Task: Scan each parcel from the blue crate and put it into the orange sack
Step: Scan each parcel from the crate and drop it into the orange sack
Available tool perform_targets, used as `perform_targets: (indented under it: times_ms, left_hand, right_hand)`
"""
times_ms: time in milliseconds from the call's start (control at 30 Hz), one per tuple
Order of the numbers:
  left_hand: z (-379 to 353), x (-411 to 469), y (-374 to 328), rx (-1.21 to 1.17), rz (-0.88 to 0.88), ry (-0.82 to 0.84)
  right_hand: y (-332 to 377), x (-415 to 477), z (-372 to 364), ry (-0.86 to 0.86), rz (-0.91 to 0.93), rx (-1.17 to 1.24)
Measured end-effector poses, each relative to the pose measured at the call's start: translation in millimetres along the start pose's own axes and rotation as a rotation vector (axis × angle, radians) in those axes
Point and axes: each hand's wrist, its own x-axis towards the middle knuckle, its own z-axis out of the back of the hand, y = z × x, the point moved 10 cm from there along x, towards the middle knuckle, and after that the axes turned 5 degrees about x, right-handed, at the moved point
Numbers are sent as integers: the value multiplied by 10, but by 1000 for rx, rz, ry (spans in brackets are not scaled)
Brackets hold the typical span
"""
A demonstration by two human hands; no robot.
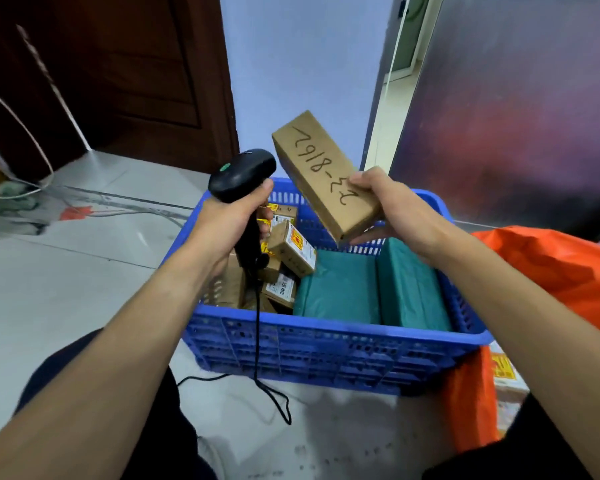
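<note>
A: Your left hand [229, 220] is wrapped tight round the grip of the black scanner [243, 174]. Its head is up and sits over the left side of the crate.

B: Your right hand [392, 209] pinches the lower end of a long brown cardboard parcel [319, 174], thumb on the top face and fingers underneath. You hold it tilted, clear above the far rim of the blue crate [326, 344], with black marker digits on the face toward you.

A: Scanner and parcel are near each other but apart. The scanner's black cable [258, 341] hangs from the grip, crosses the crate's near wall and curls on the floor.

B: Below your hands, small labelled boxes [291, 251] are piled in the crate's left part. 2 teal wrapped parcels [340, 289] lie side by side in its right part.

A: The orange sack [551, 265] lies just right of the crate, against its right corner, beneath your right forearm.

B: The crate stands on a pale tiled floor [66, 271]. A dark wooden door [118, 81] is beyond it on the left.
</note>
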Motion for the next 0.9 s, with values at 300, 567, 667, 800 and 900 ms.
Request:
perform_targets:
  times_ms: [300, 567, 667, 800, 900]
  left_hand:
    - [-445, -137, 154, -209, 149, 188]
    - [-340, -110, 242, -73, 179, 89]
    - [-371, -99, 206, -34, 138, 75]
    - [-374, -94, 135, 16, 84, 59]
    - [-364, -107, 100, 30, 71, 84]
  right_hand:
    - [-210, -67, -180, 51, -102, 275]
    - [-290, -67, -28, -66, -138, 51]
    - [-234, -65, -67, -48, -118, 1]
    - [-277, -20, -84, -21, -104, -109]
    - [-235, -27, -28, -48, -54, -132]
